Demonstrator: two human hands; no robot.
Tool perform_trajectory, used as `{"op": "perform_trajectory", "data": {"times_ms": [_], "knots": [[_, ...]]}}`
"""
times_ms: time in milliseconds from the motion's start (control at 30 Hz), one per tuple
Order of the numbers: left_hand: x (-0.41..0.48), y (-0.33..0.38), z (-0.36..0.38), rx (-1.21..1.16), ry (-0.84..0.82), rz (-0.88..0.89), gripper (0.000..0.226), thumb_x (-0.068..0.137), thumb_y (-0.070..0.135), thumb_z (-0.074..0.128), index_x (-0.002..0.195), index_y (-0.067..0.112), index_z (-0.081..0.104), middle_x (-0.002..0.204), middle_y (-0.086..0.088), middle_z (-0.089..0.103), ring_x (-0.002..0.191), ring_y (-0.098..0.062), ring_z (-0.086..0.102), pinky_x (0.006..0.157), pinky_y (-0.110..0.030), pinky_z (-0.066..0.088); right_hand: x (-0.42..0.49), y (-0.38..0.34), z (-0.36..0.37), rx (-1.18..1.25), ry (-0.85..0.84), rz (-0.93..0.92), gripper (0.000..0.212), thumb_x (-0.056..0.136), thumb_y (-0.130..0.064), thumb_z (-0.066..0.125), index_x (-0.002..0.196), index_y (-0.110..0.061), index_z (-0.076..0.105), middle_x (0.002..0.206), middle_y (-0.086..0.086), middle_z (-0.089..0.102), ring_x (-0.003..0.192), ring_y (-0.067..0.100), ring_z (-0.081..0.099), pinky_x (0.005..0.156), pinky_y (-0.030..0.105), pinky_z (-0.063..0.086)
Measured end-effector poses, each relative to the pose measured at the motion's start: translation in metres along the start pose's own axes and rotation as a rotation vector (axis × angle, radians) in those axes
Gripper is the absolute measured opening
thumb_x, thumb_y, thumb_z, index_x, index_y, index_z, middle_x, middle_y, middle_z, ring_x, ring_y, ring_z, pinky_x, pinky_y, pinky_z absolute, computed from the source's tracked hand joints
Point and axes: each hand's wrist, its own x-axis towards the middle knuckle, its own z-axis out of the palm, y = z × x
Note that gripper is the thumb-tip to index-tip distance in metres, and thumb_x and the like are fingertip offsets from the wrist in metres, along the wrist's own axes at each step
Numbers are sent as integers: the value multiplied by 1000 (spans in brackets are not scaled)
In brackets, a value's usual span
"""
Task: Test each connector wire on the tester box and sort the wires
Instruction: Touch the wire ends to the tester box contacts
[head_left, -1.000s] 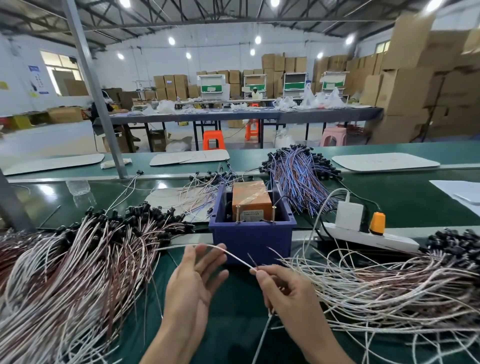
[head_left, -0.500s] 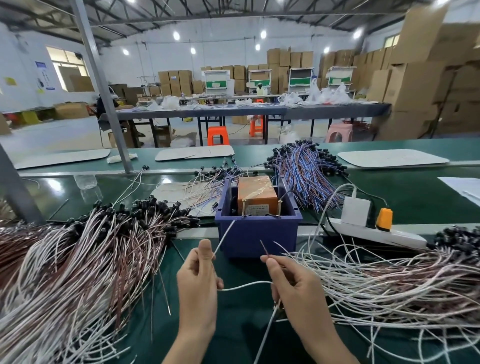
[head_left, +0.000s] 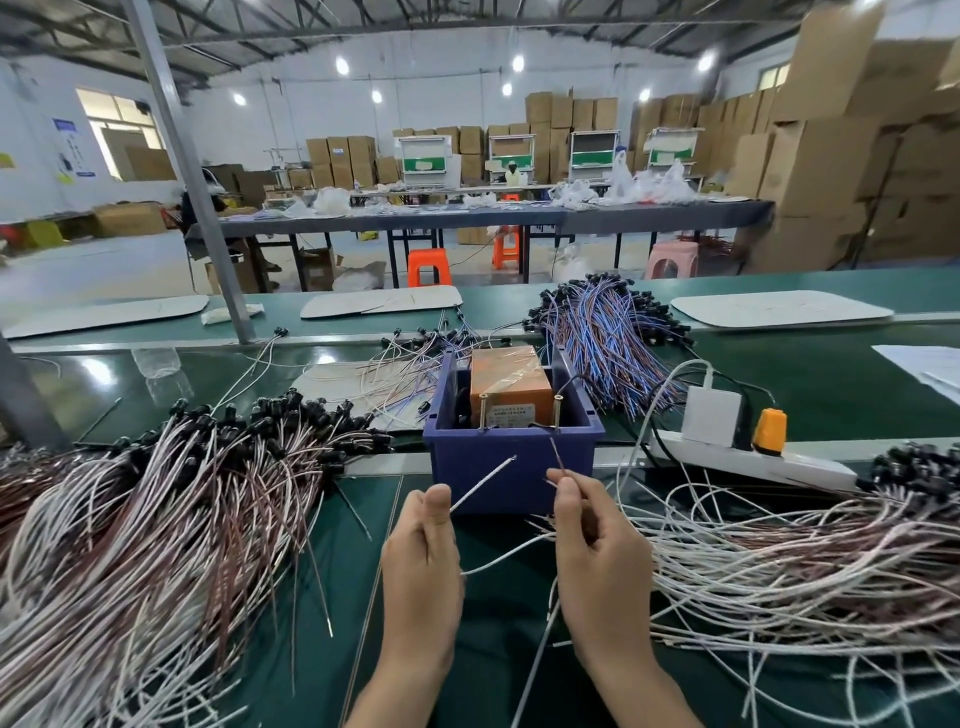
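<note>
An orange tester box (head_left: 511, 387) sits inside a dark blue bin (head_left: 511, 457), with two brass screw posts standing at its front edge. My left hand (head_left: 423, 561) pinches the white lead (head_left: 483, 480) of one connector wire, its stripped tip pointing up toward the bin. My right hand (head_left: 602, 551) pinches the brown lead (head_left: 558, 457) of the same wire, tip raised just below the right post. Neither tip touches a post. The wire's slack loops between my hands and hangs down.
A big pile of white and brown wires (head_left: 156, 519) with black connectors lies on the left, and another pile (head_left: 779, 561) spreads on the right. Blue-striped wires (head_left: 608, 338) lie behind the bin. A white power strip (head_left: 748, 457) with an orange plug sits to the right.
Both hands lifted from the belt and took hold of the two leads. The stripped tips have risen closer to the bin's front and the screw posts.
</note>
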Motion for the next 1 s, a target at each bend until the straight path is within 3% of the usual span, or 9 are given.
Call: {"op": "perform_trajectory", "data": {"times_ms": [200, 267, 333, 400, 467, 600, 800, 900, 1000], "knots": [[-1, -2, 4, 147, -47, 152, 38, 93, 65, 40, 79, 30, 39, 51, 6, 47, 38, -23, 46, 40, -24, 40, 6, 8, 5, -21, 4, 23, 22, 105, -40, 45, 102, -51, 63, 56, -16, 56, 46, 8, 46, 48, 17, 32], [-3, -1, 5, 196, -93, 213, 25, 94, 60, 41, 83, 38, 40, 59, 6, 54, 45, -24, 49, 42, -27, 41, 6, 9, 4, 0, -2, 19, 22, 105, -42, 44, 104, -49, 64, 56, -7, 55, 43, 7, 42, 46, 17, 30], [-3, -2, 6, 245, -132, 270, 12, 96, 55, 40, 91, 47, 45, 75, 11, 60, 52, -11, 49, 50, -25, 44, 6, 10, 3, 29, -16, 30, 22, 105, -43, 44, 106, -51, 64, 61, 3, 56, 43, 6, 39, 44, 17, 29], [-4, -1, 6, 293, -149, 325, 16, 100, 52, 34, 102, 52, 50, 86, 18, 63, 64, -6, 55, 59, -14, 42, 5, 11, 1, 50, -32, 44, 22, 104, -42, 45, 107, -55, 62, 64, 2, 61, 44, 4, 40, 45, 19, 32], [-5, 0, 6, 293, -174, 317, 26, 102, 59, 26, 112, 55, 50, 80, 15, 62, 59, -6, 53, 55, -13, 39, 5, 11, 0, 45, -39, 44, 22, 103, -43, 45, 106, -57, 62, 70, 1, 64, 47, 4, 44, 48, 21, 36], [-6, 1, 5, 250, -157, 285, 40, 94, 76, 23, 96, 45, 48, 57, 9, 48, 46, -6, 36, 44, -19, 24, 5, 9, 1, 26, -41, 13, 23, 99, -52, 42, 101, -54, 65, 65, -6, 64, 46, 7, 45, 47, 19, 35], [-1, 1, 5, 181, 27, 181, 34, 98, 57, 34, 78, 33, 49, 55, 9, 42, 48, -8, 35, 46, -28, 30, 4, 10, 3, 25, -35, 22, 37, 95, -58, 40, 121, -46, 62, 69, -24, 65, 53, 4, 54, 51, 15, 38], [-2, 2, 4, 152, 131, 193, 32, 97, 54, 37, 80, 30, 51, 56, 10, 47, 47, -6, 38, 44, -19, 31, 3, 8, 3, 9, -11, 16, 22, 96, -56, 42, 114, -53, 54, 77, -31, 66, 57, 5, 59, 52, 19, 41], [-5, 6, 5, 147, 155, 216, 25, 97, 49, 42, 80, 33, 49, 57, 12, 49, 47, -5, 39, 44, -15, 30, 4, 10, 5, 45, 22, 7, 18, 96, -54, 44, 104, -41, 52, 67, -26, 64, 47, 6, 52, 49, 17, 35]]}}
